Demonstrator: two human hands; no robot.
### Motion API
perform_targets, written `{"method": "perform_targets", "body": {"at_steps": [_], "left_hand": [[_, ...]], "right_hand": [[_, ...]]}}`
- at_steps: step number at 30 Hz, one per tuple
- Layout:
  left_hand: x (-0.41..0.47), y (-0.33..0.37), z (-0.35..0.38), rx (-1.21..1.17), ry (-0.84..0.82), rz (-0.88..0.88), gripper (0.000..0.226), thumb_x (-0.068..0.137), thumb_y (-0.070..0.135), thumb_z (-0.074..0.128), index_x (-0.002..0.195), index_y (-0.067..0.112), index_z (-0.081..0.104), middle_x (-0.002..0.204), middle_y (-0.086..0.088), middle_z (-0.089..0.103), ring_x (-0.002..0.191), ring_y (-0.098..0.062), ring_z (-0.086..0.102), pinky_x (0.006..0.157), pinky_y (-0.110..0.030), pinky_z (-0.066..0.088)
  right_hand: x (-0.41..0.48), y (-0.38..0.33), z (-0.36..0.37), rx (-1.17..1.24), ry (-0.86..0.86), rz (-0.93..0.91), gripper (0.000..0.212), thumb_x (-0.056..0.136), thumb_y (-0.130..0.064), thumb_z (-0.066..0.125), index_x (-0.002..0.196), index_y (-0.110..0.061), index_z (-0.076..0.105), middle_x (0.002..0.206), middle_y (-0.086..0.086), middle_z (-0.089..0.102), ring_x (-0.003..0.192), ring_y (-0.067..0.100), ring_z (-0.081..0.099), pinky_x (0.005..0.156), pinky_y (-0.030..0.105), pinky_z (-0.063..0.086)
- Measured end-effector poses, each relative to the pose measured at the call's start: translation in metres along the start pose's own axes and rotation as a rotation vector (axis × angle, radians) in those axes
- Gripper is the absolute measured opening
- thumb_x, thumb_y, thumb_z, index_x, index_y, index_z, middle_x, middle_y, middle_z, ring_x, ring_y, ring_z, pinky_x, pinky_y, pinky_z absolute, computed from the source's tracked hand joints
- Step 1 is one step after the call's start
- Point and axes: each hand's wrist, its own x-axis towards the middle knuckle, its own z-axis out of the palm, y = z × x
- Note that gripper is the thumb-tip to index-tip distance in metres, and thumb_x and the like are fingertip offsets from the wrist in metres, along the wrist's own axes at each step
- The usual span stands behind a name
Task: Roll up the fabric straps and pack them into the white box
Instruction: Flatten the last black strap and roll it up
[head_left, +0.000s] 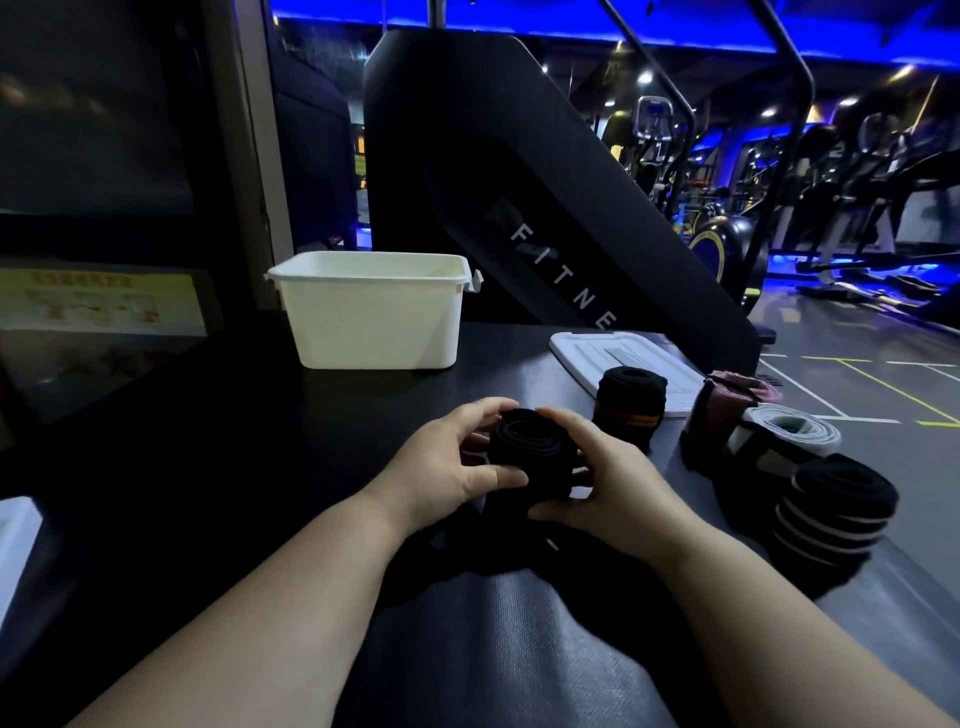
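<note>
A black fabric strap roll (530, 454) sits between both hands on the dark table (260, 441). My left hand (457, 462) grips its left side, thumb across the front. My right hand (602, 478) curls round its right side. A loose black tail of the strap trails toward me under the hands. The white box (371, 317) stands open at the back of the table, its inside hidden from here. To the right stand rolled straps: a black one with an orange band (628, 405), a maroon one (727, 402), a white one (789, 428) and a black one with white stripes (836, 512).
The white lid (587, 348) lies flat behind the rolls at the right. A large black gym machine (519, 182) rises behind the table. The table's right edge drops to the gym floor. A white object (15, 540) pokes in at the left edge.
</note>
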Motion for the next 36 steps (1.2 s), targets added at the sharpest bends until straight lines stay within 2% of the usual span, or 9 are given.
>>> {"method": "perform_targets", "body": {"at_steps": [4,10,13,17,21,23,29,33,36], "left_hand": [[0.0005,0.0018,0.0021,0.005,0.024,-0.012,0.057,0.071,0.01,0.084,0.11,0.044,0.059,0.115,0.01,0.066,0.102,-0.009,0.065,0.092,-0.023,0.051],[0.0005,0.0029,0.0033,0.039,0.025,-0.03,0.046,0.072,0.017,0.084,0.101,0.043,0.059,0.102,0.011,0.067,0.097,-0.009,0.065,0.086,-0.02,0.051],[-0.0014,0.0013,0.005,0.005,0.007,-0.034,0.051,0.068,0.025,0.083,0.106,0.042,0.054,0.11,0.01,0.063,0.106,-0.011,0.062,0.095,-0.025,0.048],[-0.0047,-0.0007,0.0048,-0.06,-0.085,-0.077,0.062,0.076,0.014,0.08,0.124,0.037,0.047,0.124,0.005,0.06,0.114,-0.004,0.059,0.101,-0.021,0.044],[-0.0031,0.0013,0.0028,0.044,-0.073,-0.081,0.048,0.078,0.018,0.079,0.108,0.044,0.052,0.114,0.008,0.066,0.107,-0.002,0.061,0.099,-0.019,0.044],[-0.0031,0.002,0.0035,0.059,-0.08,-0.091,0.046,0.078,0.022,0.079,0.109,0.043,0.052,0.11,0.008,0.066,0.104,-0.003,0.063,0.095,-0.018,0.046],[-0.0077,0.0026,0.0005,0.056,-0.126,-0.109,0.053,0.079,0.01,0.078,0.113,0.041,0.051,0.105,0.01,0.068,0.097,0.004,0.063,0.09,-0.013,0.046],[-0.0038,0.003,0.0036,0.108,-0.103,-0.122,0.051,0.073,0.022,0.079,0.109,0.046,0.052,0.1,0.006,0.069,0.1,-0.009,0.066,0.098,-0.032,0.049],[-0.0048,0.0039,0.0075,0.123,-0.081,-0.139,0.051,0.063,0.042,0.074,0.106,0.053,0.051,0.1,0.006,0.07,0.1,-0.009,0.066,0.098,-0.037,0.049]], "right_hand": [[0.0018,0.002,-0.0013,-0.025,-0.01,0.019,0.085,0.061,-0.019,0.09,0.134,-0.035,0.048,0.116,-0.017,0.064,0.099,0.001,0.063,0.086,0.031,0.056],[0.0055,-0.0016,-0.0036,-0.035,-0.023,0.031,0.081,0.06,-0.017,0.089,0.115,-0.058,0.045,0.109,-0.025,0.062,0.098,-0.003,0.062,0.083,0.024,0.055],[0.0023,-0.0016,-0.0039,0.007,-0.036,0.028,0.08,0.063,-0.012,0.087,0.115,-0.056,0.045,0.109,-0.027,0.061,0.098,-0.003,0.061,0.079,0.02,0.054],[-0.0017,0.0022,-0.0009,0.053,-0.024,0.022,0.083,0.065,-0.007,0.085,0.12,-0.055,0.043,0.112,-0.031,0.058,0.095,-0.001,0.063,0.078,0.017,0.051],[0.0002,0.0035,-0.0013,0.038,-0.034,0.026,0.084,0.066,-0.013,0.084,0.122,-0.058,0.041,0.115,-0.026,0.059,0.097,0.005,0.064,0.083,0.027,0.055],[0.0006,0.0034,-0.0029,0.023,-0.046,0.026,0.081,0.066,-0.015,0.083,0.12,-0.058,0.041,0.114,-0.026,0.06,0.099,0.005,0.063,0.085,0.029,0.055],[-0.0004,0.0012,-0.005,-0.006,-0.059,0.046,0.08,0.068,-0.011,0.083,0.119,-0.056,0.041,0.114,-0.02,0.061,0.092,0.003,0.064,0.084,0.028,0.055],[-0.0004,0.0005,-0.0066,-0.021,-0.069,0.062,0.078,0.069,-0.012,0.082,0.121,-0.051,0.04,0.115,-0.02,0.06,0.096,0.002,0.061,0.086,0.03,0.054],[-0.0009,-0.0017,-0.0071,-0.017,-0.068,0.082,0.076,0.069,-0.013,0.081,0.12,-0.051,0.04,0.115,-0.022,0.058,0.103,0.0,0.059,0.088,0.031,0.053]]}}
